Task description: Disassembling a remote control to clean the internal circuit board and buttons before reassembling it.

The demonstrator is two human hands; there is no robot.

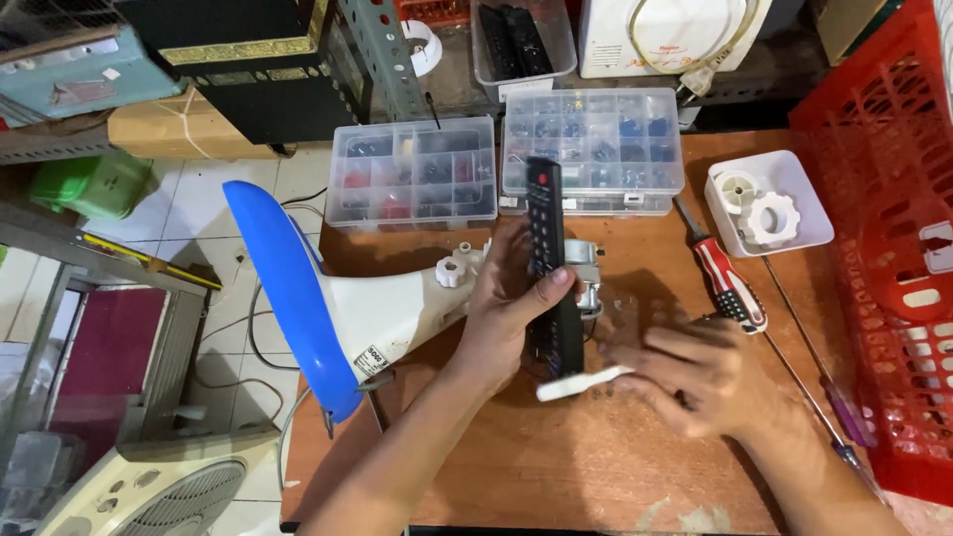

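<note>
Nearby — compartment boxes of small parts

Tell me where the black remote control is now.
The remote control is at the centre of the head view, held upright in the left hand, over the white fan part.

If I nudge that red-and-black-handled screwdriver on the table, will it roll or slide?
The screwdriver probably rolls: its handle looks rounded and it lies flat on the smooth wooden table. Its long thin shaft looks stiff. The ribbed handle likely grips well, so it seems unlikely to slip when lifted.
</note>
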